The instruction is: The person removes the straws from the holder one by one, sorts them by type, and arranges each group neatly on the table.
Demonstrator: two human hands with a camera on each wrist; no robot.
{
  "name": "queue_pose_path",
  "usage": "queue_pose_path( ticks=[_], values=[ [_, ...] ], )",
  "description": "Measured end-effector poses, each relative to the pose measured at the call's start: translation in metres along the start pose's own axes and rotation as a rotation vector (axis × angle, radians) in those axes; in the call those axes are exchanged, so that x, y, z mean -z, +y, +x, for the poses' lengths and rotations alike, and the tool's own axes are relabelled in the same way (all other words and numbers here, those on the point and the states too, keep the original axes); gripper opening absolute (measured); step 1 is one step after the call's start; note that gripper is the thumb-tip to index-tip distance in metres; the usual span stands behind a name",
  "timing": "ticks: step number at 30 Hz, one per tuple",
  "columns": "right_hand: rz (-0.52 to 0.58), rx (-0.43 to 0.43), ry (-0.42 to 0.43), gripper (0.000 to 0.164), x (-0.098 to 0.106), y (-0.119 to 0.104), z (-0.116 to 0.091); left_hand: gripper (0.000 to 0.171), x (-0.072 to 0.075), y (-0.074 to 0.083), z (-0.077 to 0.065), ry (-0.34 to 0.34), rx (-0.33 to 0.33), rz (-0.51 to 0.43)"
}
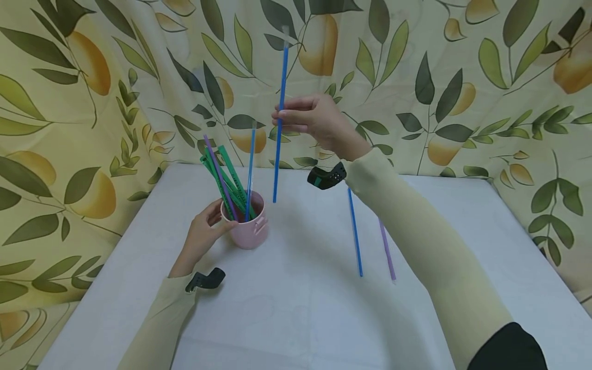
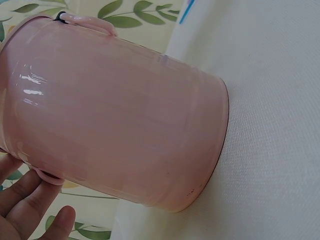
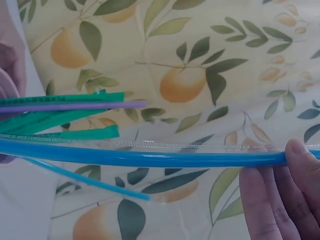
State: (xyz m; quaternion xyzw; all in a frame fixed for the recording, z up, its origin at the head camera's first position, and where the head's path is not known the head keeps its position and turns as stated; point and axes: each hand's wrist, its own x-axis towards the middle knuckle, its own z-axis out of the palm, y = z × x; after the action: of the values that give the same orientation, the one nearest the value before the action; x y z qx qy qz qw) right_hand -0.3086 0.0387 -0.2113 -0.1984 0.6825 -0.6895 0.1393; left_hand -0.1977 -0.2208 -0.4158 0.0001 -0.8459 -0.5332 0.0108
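A pink cup (image 1: pixel 250 237) with small side handles stands upright on the table. My left hand (image 1: pixel 201 234) grips it from the left, thumb at the near rim; in the left wrist view its fingers (image 2: pixel 31 200) lie by one handle. Several green-wrapped straws (image 1: pixel 231 167), a purple straw (image 1: pixel 214 160) and a blue straw (image 1: pixel 251 164) lean inside the cup. Up in the air to the right of the cup, my right hand (image 1: pixel 324 123) pinches another blue straw (image 1: pixel 277 164) in a clear wrapper. This straw hangs nearly vertical, its lower end apart from the cup.
On the white table (image 1: pixel 287 308) lie a blue straw (image 1: pixel 355 236) and a purple straw (image 1: pixel 387 252), both partly hidden behind the right forearm. A fruit-and-leaf patterned cloth (image 1: pixel 444 31) rises behind the table and along its left side.
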Motion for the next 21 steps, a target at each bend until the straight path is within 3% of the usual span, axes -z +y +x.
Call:
queue_pose_path(
  ticks=[12,21],
  values=[
    [-0.157,-0.066,0.014,0.029,0.023,0.015,-0.028,0.071,0.0,-0.002,0.001,-0.006,-0.003,-0.007],
    [-0.164,-0.111,0.032,0.03,0.041,0.036,-0.043,0.074,0.001,-0.001,0.0,-0.009,0.016,-0.016]
  ],
)
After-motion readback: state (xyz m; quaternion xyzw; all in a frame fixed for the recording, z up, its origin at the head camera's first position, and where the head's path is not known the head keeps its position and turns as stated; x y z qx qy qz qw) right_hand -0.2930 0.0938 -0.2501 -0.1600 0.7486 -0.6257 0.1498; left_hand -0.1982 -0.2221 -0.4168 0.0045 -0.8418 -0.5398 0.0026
